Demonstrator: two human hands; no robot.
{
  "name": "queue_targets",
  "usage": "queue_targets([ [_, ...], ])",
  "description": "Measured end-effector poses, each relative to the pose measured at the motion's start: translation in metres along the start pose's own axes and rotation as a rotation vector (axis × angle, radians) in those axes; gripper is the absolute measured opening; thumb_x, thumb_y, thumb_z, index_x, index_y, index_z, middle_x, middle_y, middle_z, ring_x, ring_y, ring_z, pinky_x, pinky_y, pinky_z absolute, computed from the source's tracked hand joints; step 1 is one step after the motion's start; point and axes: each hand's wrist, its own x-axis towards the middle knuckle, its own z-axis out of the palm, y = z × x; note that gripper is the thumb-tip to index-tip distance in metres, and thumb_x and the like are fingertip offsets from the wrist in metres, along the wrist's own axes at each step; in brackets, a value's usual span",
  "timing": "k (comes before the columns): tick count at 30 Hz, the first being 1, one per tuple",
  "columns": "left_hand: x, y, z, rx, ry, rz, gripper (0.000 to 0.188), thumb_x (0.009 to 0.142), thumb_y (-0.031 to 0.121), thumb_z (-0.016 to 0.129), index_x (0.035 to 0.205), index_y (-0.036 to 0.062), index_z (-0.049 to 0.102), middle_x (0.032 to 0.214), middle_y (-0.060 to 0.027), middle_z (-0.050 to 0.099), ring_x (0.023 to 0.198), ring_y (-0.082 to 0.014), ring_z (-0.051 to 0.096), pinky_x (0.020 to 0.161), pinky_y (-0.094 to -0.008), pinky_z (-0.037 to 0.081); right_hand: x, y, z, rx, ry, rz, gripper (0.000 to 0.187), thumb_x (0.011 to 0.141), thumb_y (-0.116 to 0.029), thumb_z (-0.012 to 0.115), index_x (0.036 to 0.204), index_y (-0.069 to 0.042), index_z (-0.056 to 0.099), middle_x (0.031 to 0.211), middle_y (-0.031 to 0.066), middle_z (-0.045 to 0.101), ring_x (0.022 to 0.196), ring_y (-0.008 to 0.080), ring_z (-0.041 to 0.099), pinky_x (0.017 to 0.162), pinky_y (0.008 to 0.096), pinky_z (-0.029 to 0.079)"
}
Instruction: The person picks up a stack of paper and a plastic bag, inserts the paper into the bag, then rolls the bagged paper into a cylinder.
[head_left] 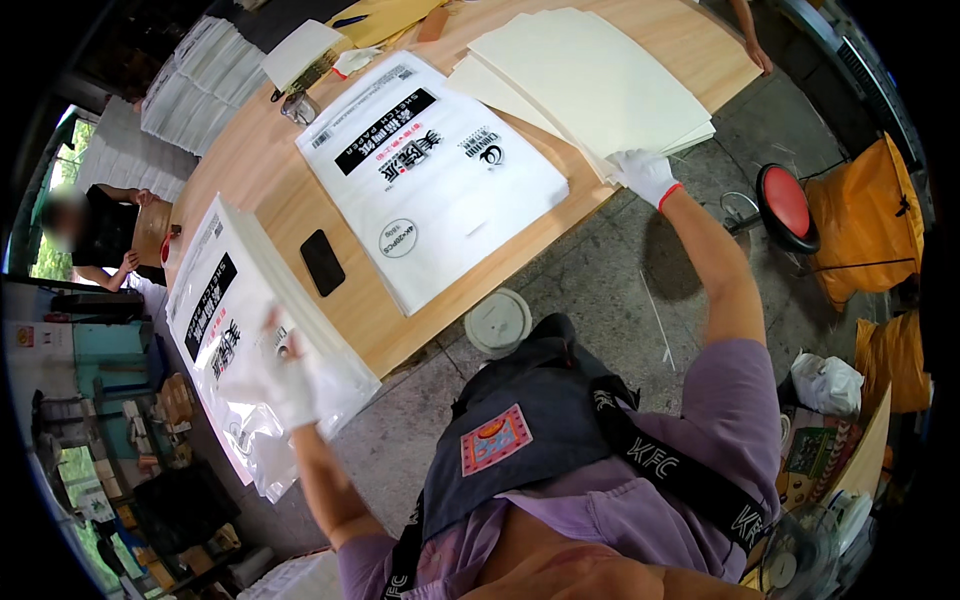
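My right hand (pixel 643 175), in a white glove with a red cuff, grips the near corner of a fanned stack of cream paper sheets (pixel 580 75) at the table's edge. In a similar glove, my left hand (pixel 287 385) is smeared by motion over a pile of filled, clear plastic paper packs (pixel 225 310) on the left; how its fingers stand cannot be made out. Between the hands lies a flat pile of printed plastic bags (pixel 470 200), white with black and red print.
A black phone (pixel 322 263) lies on the wooden table (pixel 270 220) between the piles. A glass jar (pixel 299 108) stands farther back. Beneath the near edge is a round white lid (pixel 498 322). A red stool (pixel 787 205) stands right. Other people are at the far left and far right.
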Motion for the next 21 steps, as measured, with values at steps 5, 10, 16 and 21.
queue_targets([
  [5, 0.020, 0.096, 0.193, -0.393, -0.690, 0.017, 0.044, 0.100, 0.029, 0.050, 0.138, 0.0075, 0.048, 0.122, -0.0063, 0.062, 0.103, -0.0142, 0.059, 0.088, -0.0308, 0.048, 0.011, -0.007, -0.070, 0.072, -0.053, -0.097, 0.018, 0.086, -0.020, 0.054, 0.084, -0.008, 0.068, 0.075, 0.0164, 0.068, 0.069, 0.0314, 0.068, 0.060, 0.0427, 0.053],
  [10, 0.022, 0.113, 0.333, -1.176, -0.776, -0.729, 0.050, 0.096, 0.041, 0.050, 0.128, 0.0026, 0.052, 0.114, -0.0079, 0.061, 0.096, -0.0162, 0.057, 0.086, -0.0304, 0.047, -0.067, -0.127, -0.158, 0.156, -0.048, -0.535, 0.020, 0.081, -0.023, 0.056, 0.076, -0.006, 0.063, 0.065, 0.0159, 0.064, 0.062, 0.0319, 0.066, 0.053, 0.0409, 0.052],
  [16, 0.018, 0.089, 0.286, -0.741, -0.849, -0.527, 0.032, 0.087, 0.013, 0.055, 0.115, -0.0015, 0.058, 0.110, -0.0129, 0.062, 0.102, -0.0204, 0.058, 0.089, -0.0317, 0.047, -0.106, -0.094, -0.090, 1.241, 0.041, 0.103, 0.041, 0.086, -0.035, 0.067, 0.117, -0.010, 0.063, 0.118, 0.0146, 0.063, 0.104, 0.0261, 0.063, 0.088, 0.0326, 0.051],
  [21, 0.066, 0.150, 0.244, -0.320, -1.101, -0.361, 0.030, 0.087, 0.013, 0.055, 0.113, -0.0005, 0.061, 0.115, -0.0161, 0.060, 0.103, -0.0232, 0.060, 0.091, -0.0317, 0.047, -0.111, -0.020, 0.034, 2.234, -0.121, 0.523, 0.036, 0.090, -0.024, 0.064, 0.121, -0.005, 0.061, 0.120, 0.0106, 0.064, 0.106, 0.0238, 0.063, 0.087, 0.0334, 0.052],
])
